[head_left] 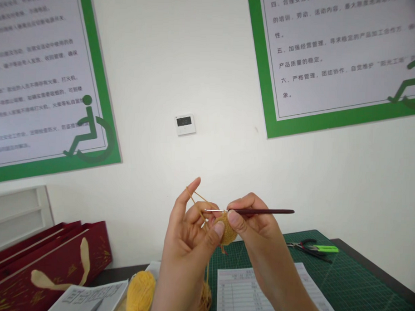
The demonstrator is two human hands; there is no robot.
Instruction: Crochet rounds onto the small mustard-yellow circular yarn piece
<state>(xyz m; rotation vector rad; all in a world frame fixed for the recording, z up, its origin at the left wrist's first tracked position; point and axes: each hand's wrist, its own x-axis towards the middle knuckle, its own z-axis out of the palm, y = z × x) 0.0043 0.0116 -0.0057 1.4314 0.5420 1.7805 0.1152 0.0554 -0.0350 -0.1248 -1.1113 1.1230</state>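
My left hand (191, 236) pinches a small round crochet piece (229, 233) in mustard yarn between thumb and fingers. A strand of the same yarn (196, 204) loops over its raised index finger. My right hand (256, 220) grips a crochet hook (270, 211) by its dark red handle. The hook's thin metal shaft points left, across the top edge of the crochet piece. Below my left hand, a brownish-yellow yarn ball (205, 300) shows partly behind the wrist. A short tail of yarn hangs under the piece.
A green cutting mat (366, 288) covers the table, with a printed sheet (238, 295), pliers (308, 247) and a bright green-handled tool (327, 248). Left are a yellow yarn ball (140, 293), papers (90, 299) and dark red gift bags (70, 264). A thermostat (185, 125) hangs on the wall.
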